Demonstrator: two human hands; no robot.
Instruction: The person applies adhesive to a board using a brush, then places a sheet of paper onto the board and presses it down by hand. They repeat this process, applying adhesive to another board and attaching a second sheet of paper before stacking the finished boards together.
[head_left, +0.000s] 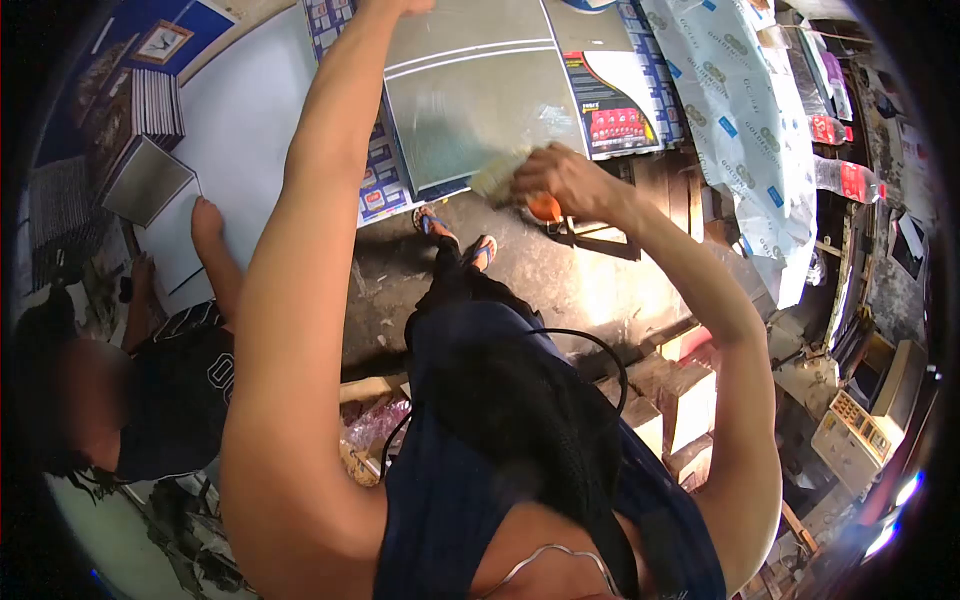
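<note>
My right hand (pixel 570 184) is closed around what looks like a wide brush (pixel 494 180) with pale yellowish bristles, blurred by motion. Something orange (pixel 544 207), perhaps its handle, shows under the fingers. The brush is at the near edge of a grey-green board (pixel 480 110), whose surface has shiny, wet-looking patches. White lines separate this board from another grey board (pixel 465 25) beyond it. At the top edge of the view, by the far board's left side, is my left hand (pixel 405 5); its fingers are mostly cut off by the frame.
Printed sheets (pixel 620 110) lie under and beside the boards. Patterned plastic sheeting (pixel 735 130) hangs at right, near bottles with red labels (pixel 850 182). At left, another person (pixel 165 390) reaches over a white table (pixel 245 110) with stacked panels (pixel 157 105). Boxes (pixel 690 400) stand behind me.
</note>
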